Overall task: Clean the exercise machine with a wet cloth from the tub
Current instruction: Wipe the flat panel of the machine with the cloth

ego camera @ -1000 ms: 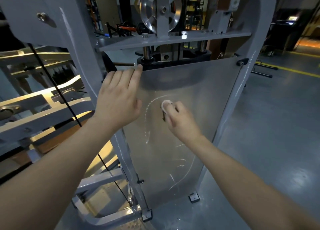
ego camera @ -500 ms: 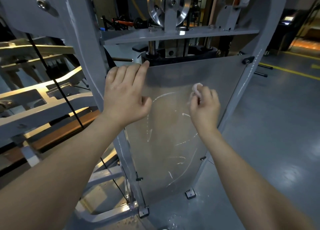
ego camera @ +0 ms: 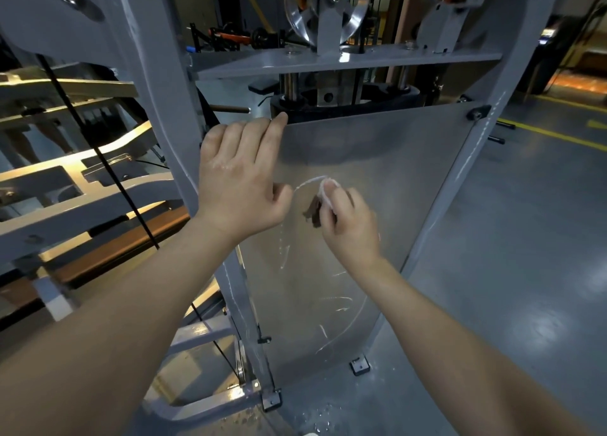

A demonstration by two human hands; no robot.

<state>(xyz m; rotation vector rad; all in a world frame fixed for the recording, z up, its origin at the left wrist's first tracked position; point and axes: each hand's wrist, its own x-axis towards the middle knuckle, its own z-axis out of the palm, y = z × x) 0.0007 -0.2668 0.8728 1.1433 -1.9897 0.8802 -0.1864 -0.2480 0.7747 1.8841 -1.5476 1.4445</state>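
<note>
Cloth [ego camera: 328,188], wadded small in my right hand [ego camera: 351,228], is pressed against the exercise machine's upright shield panel [ego camera: 394,160], near mid-width in its upper half. It looks soft, limp and wet. It seems light enough for fingers alone and is likely to slip on this smooth sheet, so I judge a tight wad under the fingertips the best hold. My right grip is clamped round it. The pale end pokes up toward the pulley [ego camera: 325,5], and a darker tail trails down-left. Balled like this, it shows no clear long axis. The panel runs tall and seems stiff. My left hand [ego camera: 239,186] lies flat with its fingers straight on the panel's top left corner, beside the grey frame upright [ego camera: 157,91]. Wet streaks [ego camera: 341,332] curve across the lower panel.
</note>
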